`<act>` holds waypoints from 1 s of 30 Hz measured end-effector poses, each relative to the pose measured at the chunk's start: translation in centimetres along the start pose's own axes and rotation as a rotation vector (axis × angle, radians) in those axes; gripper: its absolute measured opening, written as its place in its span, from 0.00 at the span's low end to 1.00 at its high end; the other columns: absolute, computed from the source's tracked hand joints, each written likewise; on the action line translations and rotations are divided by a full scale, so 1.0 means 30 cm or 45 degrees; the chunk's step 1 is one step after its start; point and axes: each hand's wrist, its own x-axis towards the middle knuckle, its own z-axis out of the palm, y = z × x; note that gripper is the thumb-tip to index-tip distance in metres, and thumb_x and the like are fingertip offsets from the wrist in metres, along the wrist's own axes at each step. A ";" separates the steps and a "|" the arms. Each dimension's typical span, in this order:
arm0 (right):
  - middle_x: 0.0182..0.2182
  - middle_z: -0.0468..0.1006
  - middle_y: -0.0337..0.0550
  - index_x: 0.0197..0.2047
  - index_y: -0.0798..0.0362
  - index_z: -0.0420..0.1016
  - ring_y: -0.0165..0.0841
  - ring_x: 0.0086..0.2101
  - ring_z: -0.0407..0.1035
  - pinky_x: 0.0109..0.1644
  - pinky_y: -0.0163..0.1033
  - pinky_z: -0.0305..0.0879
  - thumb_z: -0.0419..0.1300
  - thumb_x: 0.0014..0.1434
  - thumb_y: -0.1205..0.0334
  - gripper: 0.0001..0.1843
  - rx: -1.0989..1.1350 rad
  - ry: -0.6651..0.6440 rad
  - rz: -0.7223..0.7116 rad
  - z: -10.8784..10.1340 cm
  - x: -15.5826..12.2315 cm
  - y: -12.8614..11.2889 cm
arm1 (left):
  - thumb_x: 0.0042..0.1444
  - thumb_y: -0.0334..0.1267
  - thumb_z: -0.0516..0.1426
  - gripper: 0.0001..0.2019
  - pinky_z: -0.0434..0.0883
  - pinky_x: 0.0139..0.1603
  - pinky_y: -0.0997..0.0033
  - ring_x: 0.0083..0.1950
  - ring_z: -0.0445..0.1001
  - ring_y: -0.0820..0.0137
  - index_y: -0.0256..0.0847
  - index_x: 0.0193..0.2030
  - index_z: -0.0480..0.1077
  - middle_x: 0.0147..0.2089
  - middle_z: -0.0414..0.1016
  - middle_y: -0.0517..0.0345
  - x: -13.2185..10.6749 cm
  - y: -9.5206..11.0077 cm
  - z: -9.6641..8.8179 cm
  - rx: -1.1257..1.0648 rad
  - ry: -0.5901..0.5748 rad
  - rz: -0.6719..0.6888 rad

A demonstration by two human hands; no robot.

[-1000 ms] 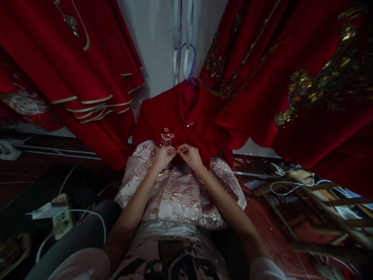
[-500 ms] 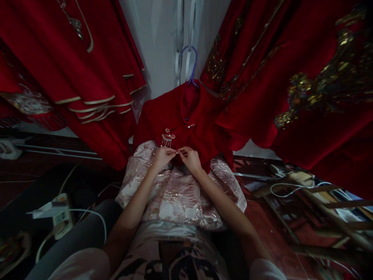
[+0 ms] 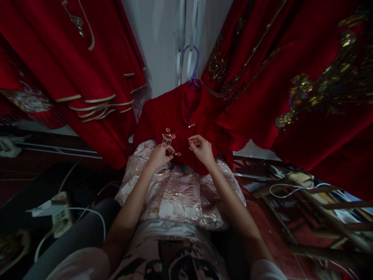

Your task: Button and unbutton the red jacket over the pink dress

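Note:
A red garment (image 3: 166, 101) with a stand-up collar hangs on a purple hanger (image 3: 194, 64), its lower part over a pale pink patterned cloth (image 3: 180, 194) on my lap. My left hand (image 3: 161, 156) is closed at the left end of a small beaded fastener (image 3: 177, 154) on the garment's front, its fingertips around that end. To the right, my right hand (image 3: 201, 148) is raised off the fastener, with thumb and fingers bent and slightly apart. A tasselled brooch (image 3: 168, 137) lies above my left hand. Higher up, near the collar, sits a second beaded fastener (image 3: 191, 126).
Red garments with pale trim (image 3: 96, 77) hang at left, and gold-sequined red ones (image 3: 303, 89) at right. A power strip (image 3: 61, 216) with cables is at lower left. At lower right stands a wooden rack (image 3: 317, 206) holding papers and a white cable.
My hands have parted from their meeting point at the lower fastener. The right moved up and right; the left shifted slightly left, and the fastener now shows between them.

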 end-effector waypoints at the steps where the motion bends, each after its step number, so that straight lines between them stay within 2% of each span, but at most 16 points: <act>1: 0.31 0.78 0.40 0.42 0.53 0.73 0.27 0.28 0.73 0.33 0.33 0.71 0.57 0.58 0.62 0.09 0.009 -0.057 0.021 0.004 -0.002 0.006 | 0.48 0.33 0.61 0.10 0.66 0.36 0.72 0.35 0.71 0.71 0.45 0.39 0.75 0.36 0.71 0.59 -0.002 0.000 0.003 0.014 -0.046 -0.002; 5: 0.34 0.78 0.42 0.42 0.54 0.73 0.30 0.35 0.74 0.42 0.36 0.72 0.60 0.55 0.64 0.10 -0.007 -0.246 0.041 0.065 -0.012 0.057 | 0.50 0.38 0.63 0.09 0.66 0.36 0.72 0.34 0.72 0.70 0.43 0.39 0.73 0.37 0.74 0.59 -0.003 0.003 0.024 0.076 -0.057 -0.025; 10: 0.39 0.76 0.45 0.42 0.55 0.70 0.29 0.39 0.72 0.49 0.39 0.70 0.56 0.56 0.73 0.11 -0.109 -0.239 0.083 0.150 -0.023 0.130 | 0.54 0.38 0.61 0.05 0.67 0.38 0.72 0.38 0.74 0.69 0.43 0.38 0.73 0.39 0.75 0.58 -0.008 0.021 0.027 0.155 -0.013 0.027; 14: 0.38 0.74 0.44 0.43 0.55 0.69 0.29 0.38 0.71 0.46 0.38 0.70 0.56 0.54 0.74 0.12 -0.113 -0.256 0.158 0.173 -0.031 0.157 | 0.55 0.39 0.60 0.04 0.68 0.37 0.72 0.38 0.76 0.68 0.43 0.37 0.73 0.40 0.78 0.57 -0.012 0.035 0.022 0.196 0.011 0.018; 19: 0.30 0.70 0.36 0.41 0.53 0.68 0.27 0.32 0.69 0.39 0.34 0.69 0.61 0.51 0.70 0.13 -0.029 -0.251 0.237 0.189 -0.041 0.170 | 0.55 0.35 0.58 0.03 0.71 0.40 0.73 0.38 0.78 0.69 0.43 0.37 0.73 0.36 0.80 0.59 -0.006 0.024 0.040 0.036 -0.040 -0.025; 24: 0.28 0.69 0.34 0.39 0.52 0.68 0.26 0.29 0.67 0.36 0.32 0.67 0.63 0.49 0.68 0.12 -0.006 -0.210 0.210 0.216 -0.052 0.192 | 0.55 0.32 0.57 0.04 0.73 0.41 0.74 0.37 0.78 0.70 0.40 0.38 0.73 0.35 0.80 0.57 -0.001 0.002 0.055 -0.135 -0.045 -0.019; 30: 0.29 0.71 0.35 0.39 0.53 0.70 0.26 0.30 0.68 0.36 0.32 0.68 0.60 0.51 0.69 0.10 -0.053 -0.221 0.164 0.225 -0.056 0.216 | 0.51 0.31 0.60 0.08 0.74 0.42 0.70 0.38 0.79 0.68 0.39 0.39 0.75 0.38 0.80 0.53 -0.003 -0.002 0.059 -0.112 -0.113 0.014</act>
